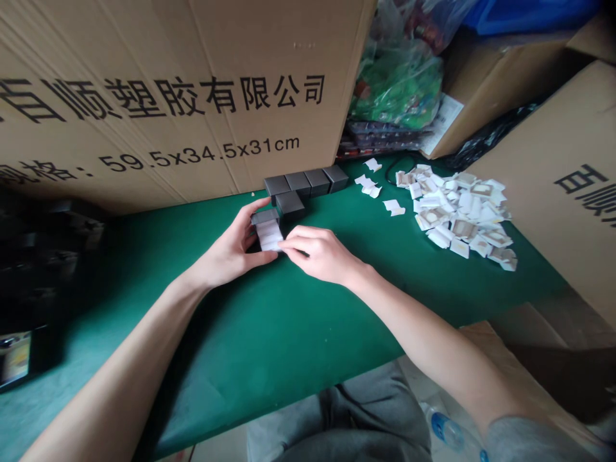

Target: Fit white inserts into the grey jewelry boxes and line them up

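A small dark grey box (264,217) is in my left hand (235,247), with the thumb below and the fingers round its far left side. On its near side lies a creased white paper insert (269,236); how far it sits inside the box I cannot tell. My right hand (317,253) pinches the lower right edge of this insert between thumb and fingers. Just beyond my hands several closed dark grey boxes (297,184) stand in a row against the carton, with one more grey box (290,205) in front of them.
On the right of the green table (308,340) lies a heap of white inserts (462,208), with a few loose inserts (369,186) nearer the middle. A large carton (183,96) walls off the back. Dark items (48,256) crowd the left; plastic bags (399,83) stand back right.
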{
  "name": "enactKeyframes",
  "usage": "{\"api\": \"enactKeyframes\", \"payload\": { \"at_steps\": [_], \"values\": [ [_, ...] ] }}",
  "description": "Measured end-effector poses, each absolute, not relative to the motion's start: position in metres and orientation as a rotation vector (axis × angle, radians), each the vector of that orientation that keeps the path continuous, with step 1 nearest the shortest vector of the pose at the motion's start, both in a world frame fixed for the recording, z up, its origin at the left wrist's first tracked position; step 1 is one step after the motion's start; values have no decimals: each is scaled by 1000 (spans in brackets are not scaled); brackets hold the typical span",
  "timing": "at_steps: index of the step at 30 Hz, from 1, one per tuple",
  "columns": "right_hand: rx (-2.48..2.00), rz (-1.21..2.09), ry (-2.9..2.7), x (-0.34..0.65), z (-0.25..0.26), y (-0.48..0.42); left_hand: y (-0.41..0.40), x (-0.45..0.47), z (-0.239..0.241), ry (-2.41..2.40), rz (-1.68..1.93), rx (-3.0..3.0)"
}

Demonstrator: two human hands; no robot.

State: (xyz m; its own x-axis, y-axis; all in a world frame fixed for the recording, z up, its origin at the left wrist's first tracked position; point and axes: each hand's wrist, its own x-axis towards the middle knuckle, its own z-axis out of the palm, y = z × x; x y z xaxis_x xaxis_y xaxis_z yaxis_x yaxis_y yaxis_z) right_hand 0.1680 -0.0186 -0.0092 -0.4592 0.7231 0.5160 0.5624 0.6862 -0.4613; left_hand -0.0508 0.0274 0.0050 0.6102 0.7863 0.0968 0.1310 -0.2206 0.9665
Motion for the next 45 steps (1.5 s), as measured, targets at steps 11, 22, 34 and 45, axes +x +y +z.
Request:
{"api": "enactKeyframes", "payload": {
  "at_steps": [11, 22, 34, 45],
  "values": [
    [-1126, 374, -2069, 170, -7, -19, 28, -51, 3, 760, 701, 1710],
    [-1311, 344, -2049, 171, -2, -21, 22, -49, 16, 816, 643, 1546],
    [-1322, 329, -2027, 170, -5, -19, 29, -53, 7, 818, 642, 1488],
    [-1399, 303, -2041, 168, -1, -22, 27, -50, 8, 844, 658, 1500]
  ]
}}
